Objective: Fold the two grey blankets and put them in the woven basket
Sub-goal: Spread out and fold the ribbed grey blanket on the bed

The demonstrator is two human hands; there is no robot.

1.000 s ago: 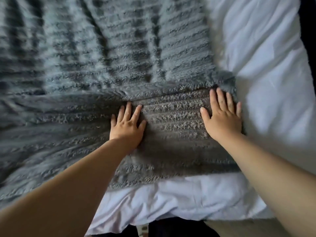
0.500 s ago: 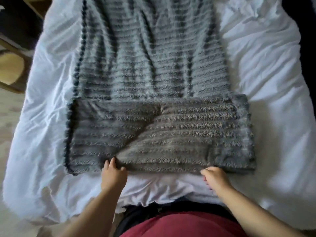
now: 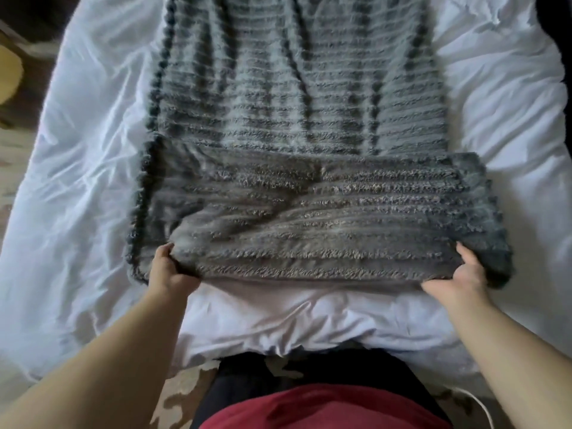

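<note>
Closest in, a red garment [image 3: 325,410] is seen across the bottom of the view, with a black garment [image 3: 278,382] just above it and a thin white cable [image 3: 481,404] curving at the lower right. A patterned floor [image 3: 182,394] is glimpsed at the lower left, beside the near edge of the bed. Two bare forearms are stretched forward over the white duvet [image 3: 77,212] that covers the bed. And there it is: the grey blanket [image 3: 309,218] is gripped at its near edge by both hands. The left hand [image 3: 168,270] is clamped on the left part of that edge, thumb on top, the rest tucked under the pile. The right hand [image 3: 464,274] is closed on the right part, its fingers [image 3: 431,285] curled beneath the fabric and the thumb laid up against it. The held edge is raised a little off the duvet, and a shadow is cast beneath it. The near end of the blanket is doubled over itself in a darker band lying crosswise. Beyond the band, a single ribbed layer is spread away up the middle of the bed, with crumpled duvet left showing on either side. At the far left, a piece of wooden furniture [image 3: 9,75] is caught, blurred.
</note>
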